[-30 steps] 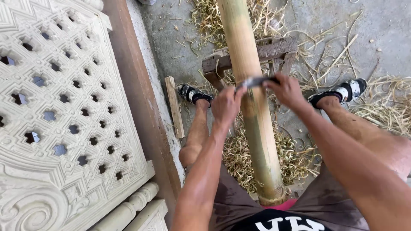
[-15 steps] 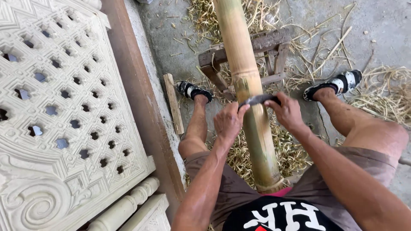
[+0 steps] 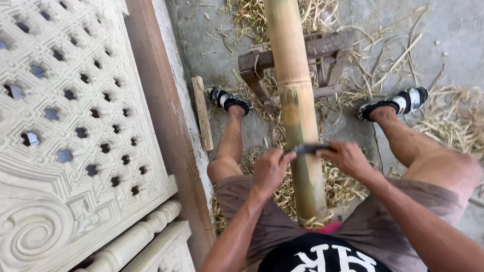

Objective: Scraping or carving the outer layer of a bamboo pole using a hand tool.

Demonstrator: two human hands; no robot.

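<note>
Left hand (image 3: 269,168) and right hand (image 3: 348,158) grip a dark flat blade (image 3: 308,149) across the thick yellow-green bamboo pole (image 3: 297,100); scraping underway, seemingly; next stroke needs steady, even pressure.

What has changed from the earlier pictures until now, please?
Both hands, left and right, drew the blade down the bamboo pole toward the body. Nothing was let go: both hands grip the blade as before. The pole rests unchanged on the wooden stand, feet planted either side.
</note>
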